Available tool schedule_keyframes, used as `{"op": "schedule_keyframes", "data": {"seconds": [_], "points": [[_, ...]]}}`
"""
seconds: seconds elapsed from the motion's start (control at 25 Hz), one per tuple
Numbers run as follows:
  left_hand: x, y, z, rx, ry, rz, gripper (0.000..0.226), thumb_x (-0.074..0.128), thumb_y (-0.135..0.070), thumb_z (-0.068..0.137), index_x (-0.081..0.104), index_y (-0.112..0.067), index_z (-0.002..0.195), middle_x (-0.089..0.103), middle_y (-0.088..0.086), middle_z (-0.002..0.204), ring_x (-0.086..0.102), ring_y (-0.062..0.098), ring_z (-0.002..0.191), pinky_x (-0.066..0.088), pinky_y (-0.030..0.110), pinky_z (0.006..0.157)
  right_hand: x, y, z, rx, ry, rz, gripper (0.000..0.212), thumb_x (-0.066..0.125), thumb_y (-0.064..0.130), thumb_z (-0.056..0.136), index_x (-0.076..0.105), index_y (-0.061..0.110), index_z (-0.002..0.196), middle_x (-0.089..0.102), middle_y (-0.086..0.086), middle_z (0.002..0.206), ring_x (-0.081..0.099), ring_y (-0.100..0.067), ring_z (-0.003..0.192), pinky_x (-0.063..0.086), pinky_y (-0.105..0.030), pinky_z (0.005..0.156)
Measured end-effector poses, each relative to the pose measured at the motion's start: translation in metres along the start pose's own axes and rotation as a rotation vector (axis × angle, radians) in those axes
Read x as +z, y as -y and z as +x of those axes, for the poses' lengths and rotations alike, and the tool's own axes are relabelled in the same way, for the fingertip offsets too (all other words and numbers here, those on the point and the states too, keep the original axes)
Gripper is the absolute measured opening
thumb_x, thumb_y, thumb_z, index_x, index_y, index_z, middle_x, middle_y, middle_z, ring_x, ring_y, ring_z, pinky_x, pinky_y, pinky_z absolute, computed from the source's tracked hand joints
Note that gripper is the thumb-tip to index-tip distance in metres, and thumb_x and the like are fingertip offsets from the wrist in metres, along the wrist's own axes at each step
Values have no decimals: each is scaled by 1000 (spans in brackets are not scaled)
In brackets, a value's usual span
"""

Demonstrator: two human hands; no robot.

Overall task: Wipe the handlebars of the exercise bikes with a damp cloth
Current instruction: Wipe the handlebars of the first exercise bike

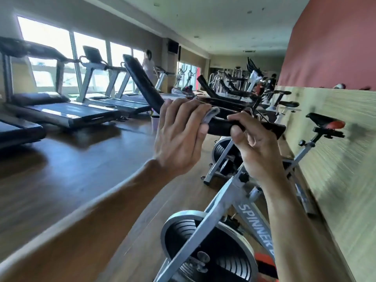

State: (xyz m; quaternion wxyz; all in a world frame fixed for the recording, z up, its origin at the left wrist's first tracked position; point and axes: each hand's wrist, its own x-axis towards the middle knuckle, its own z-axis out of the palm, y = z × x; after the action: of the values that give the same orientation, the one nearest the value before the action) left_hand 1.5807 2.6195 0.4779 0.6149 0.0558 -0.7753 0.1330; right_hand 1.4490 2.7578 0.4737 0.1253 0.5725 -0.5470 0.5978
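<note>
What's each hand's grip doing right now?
Left hand: grips the grey cloth wrapped on the black handlebar.
Right hand: pinches the same handlebar, fingers above, thumb below.

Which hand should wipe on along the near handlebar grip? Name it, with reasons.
Left. The left hand already holds the grey cloth against the handlebar grip. The right hand grips the bar bare, steadying it.

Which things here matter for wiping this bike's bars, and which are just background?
In the job:
- grey cloth, held in the left hand
- black handlebar, gripped by the right hand
- other bikes along the wall, presumably next

Background:
- treadmills
- flywheel
- saddle
</note>
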Motion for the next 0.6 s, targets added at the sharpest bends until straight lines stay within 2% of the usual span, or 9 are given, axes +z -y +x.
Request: {"op": "schedule_keyframes", "data": {"seconds": [0.12, 0.2, 0.28, 0.32, 0.4, 0.48, 0.6], "points": [[-10, -2, 4, -3, 139, -61, 41, 37, -26, 100, 61, -4, 125, 60, 15, 121, 52, 35, 115, 34, 52, 105, -4, 9, 1, 91, 53, -17, 32, 54, 33, 96, 66, 9, 115, 64, -8, 119, 54, -23, 126, 44, -45, 107], [-21, 10, 12, 61, 247, -45, 38, 41, -24, 100, 60, -2, 126, 61, 17, 122, 55, 36, 113, 35, 49, 104, -9, 16, 6, 149, 99, -47, 33, 55, 35, 95, 67, 10, 114, 65, -2, 121, 48, -20, 134, 40, -47, 111], [-33, 22, 18, 100, 350, -4, 39, 42, -25, 100, 60, -1, 125, 61, 18, 122, 56, 37, 112, 36, 50, 101, -15, 23, 7, 178, 142, -91, 32, 58, 33, 95, 68, 12, 117, 64, 11, 124, 41, -8, 140, 34, -42, 117], [-39, 29, 23, 80, 409, 9, 40, 41, -26, 101, 60, -1, 125, 61, 18, 122, 56, 37, 113, 36, 50, 100, -20, 27, 10, 204, 173, -111, 32, 60, 32, 94, 68, 14, 119, 61, 16, 126, 37, -2, 141, 32, -38, 118], [-52, 36, 31, 12, 518, 34, 40, 40, -27, 101, 59, -2, 127, 60, 16, 125, 53, 37, 120, 36, 50, 103, -33, 32, 19, 251, 242, -162, 34, 66, 35, 92, 67, 19, 122, 58, 20, 131, 37, -2, 141, 33, -39, 118], [-62, 36, 40, -42, 611, 33, 40, 42, -27, 101, 58, -3, 129, 58, 15, 129, 49, 37, 126, 36, 51, 107, -48, 32, 35, 289, 363, -259, 47, 70, 45, 86, 65, 22, 127, 54, 19, 136, 39, -8, 142, 32, -45, 118], [-65, 14, 51, -203, 698, -18, 37, 41, -26, 102, 57, -5, 128, 56, 14, 129, 45, 38, 127, 35, 52, 108, -65, 30, 58, 354, 553, -351, 71, 64, 63, 78, 58, 21, 135, 48, 13, 144, 36, -15, 144, 26, -47, 121]]}}
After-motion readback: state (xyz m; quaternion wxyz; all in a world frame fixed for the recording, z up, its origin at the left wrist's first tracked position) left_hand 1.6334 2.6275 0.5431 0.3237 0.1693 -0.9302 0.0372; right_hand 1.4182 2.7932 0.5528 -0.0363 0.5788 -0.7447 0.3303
